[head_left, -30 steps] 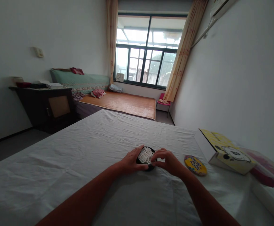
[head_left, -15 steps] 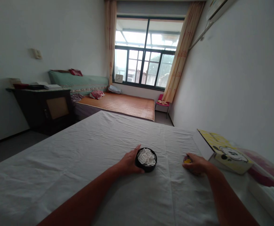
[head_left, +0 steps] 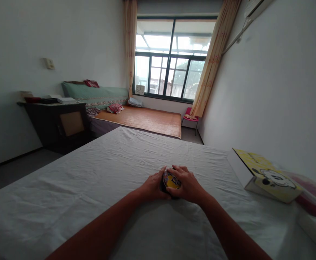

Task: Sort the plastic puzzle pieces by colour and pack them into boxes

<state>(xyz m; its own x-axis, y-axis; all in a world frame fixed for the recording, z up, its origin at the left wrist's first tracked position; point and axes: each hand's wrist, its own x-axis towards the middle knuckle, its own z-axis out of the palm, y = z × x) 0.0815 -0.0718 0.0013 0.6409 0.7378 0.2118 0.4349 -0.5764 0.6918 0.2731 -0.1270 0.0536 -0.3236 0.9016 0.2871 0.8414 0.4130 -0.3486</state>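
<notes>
A small round black tin (head_left: 163, 183) sits on the white sheet (head_left: 98, 180) in front of me. Its yellow printed lid (head_left: 171, 180) now lies on top of it, hiding the white pieces inside. My left hand (head_left: 154, 187) cups the tin's left side. My right hand (head_left: 186, 186) rests over the lid from the right, fingers spread across its top. Both hands touch each other around the tin.
A yellow cartoon-printed box (head_left: 266, 175) lies at the right by the wall, with pink bedding (head_left: 314, 196) beyond it. Further off are a second bed with a woven mat (head_left: 144, 119), a dark cabinet (head_left: 59, 121), a pink stool (head_left: 189, 119) and a window (head_left: 171, 57).
My right hand reached right to the yellow lid, picked it up, and brought it back onto the tin. The left hand stayed on the tin's side.
</notes>
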